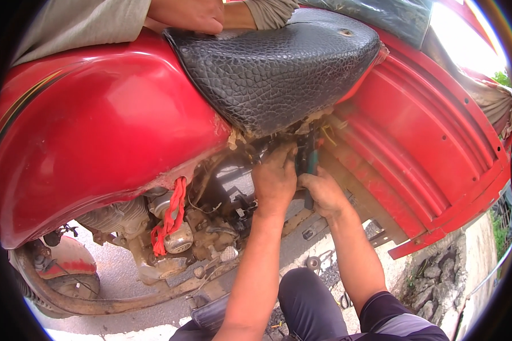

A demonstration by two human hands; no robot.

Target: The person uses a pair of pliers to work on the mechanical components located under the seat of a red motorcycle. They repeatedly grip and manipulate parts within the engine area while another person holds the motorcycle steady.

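Note:
A black textured seat overhangs the open frame space of a red vehicle. Under its lower edge, my left hand reaches up with bent fingers among dark wires and parts; what the fingertips hold is hidden. Just right of it, my right hand is closed round a tool with teal and black handles, which looks like pliers. The tool stands nearly upright, its upper end in the shadow below the seat. A yellow wire shows close to that end.
A red fuel tank is at the left, above an engine with a red cloth strip hanging over it. Ridged red bodywork lies at the right. Another person's hand rests by the seat's top. Broken stones lie at lower right.

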